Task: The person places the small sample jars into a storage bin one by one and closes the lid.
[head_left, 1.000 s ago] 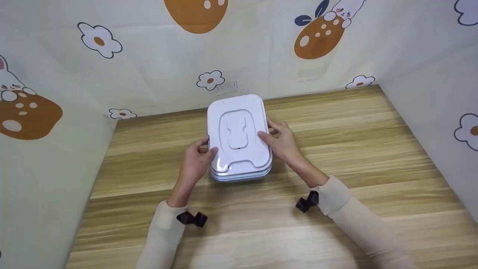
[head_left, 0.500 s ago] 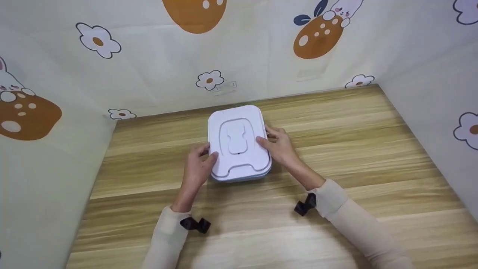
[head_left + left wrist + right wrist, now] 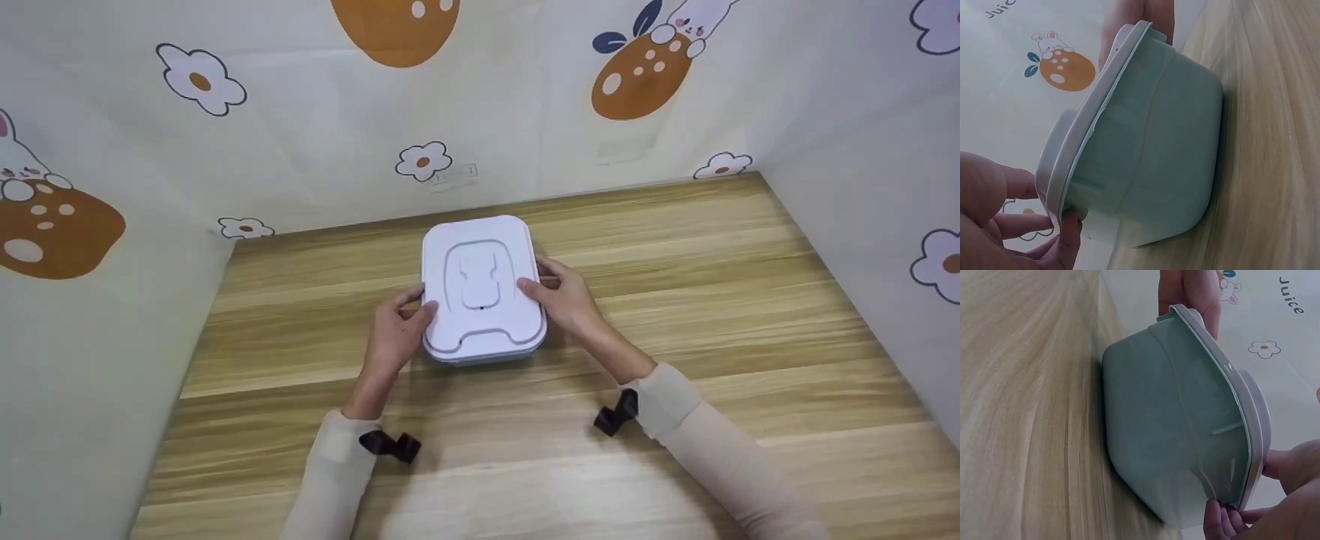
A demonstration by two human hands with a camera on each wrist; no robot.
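Observation:
A lidded plastic storage box stands near the middle of the table, its white lid (image 3: 480, 330) on top of a pale green body (image 3: 1168, 140). My left hand (image 3: 394, 330) grips the lid's left edge, thumb on top and fingers under the rim. On the other side, my right hand (image 3: 574, 300) pinches the right edge the same way, thumb on the lid and fingertips (image 3: 1216, 520) curled under the rim. In the left wrist view the box's base is right at the table surface. The inside of the box is hidden by the lid.
The wood-grain table (image 3: 675, 285) runs under everything. Fabric printed with flowers and rabbits (image 3: 315, 135) hangs behind it and along both sides. A black wrist mount (image 3: 390, 446) sits on the left sleeve, and another black mount (image 3: 616, 412) is on the right.
The far end of the lid has come down and toward me, so the box now sits lower and flatter. Both hands have kept their hold on its edges.

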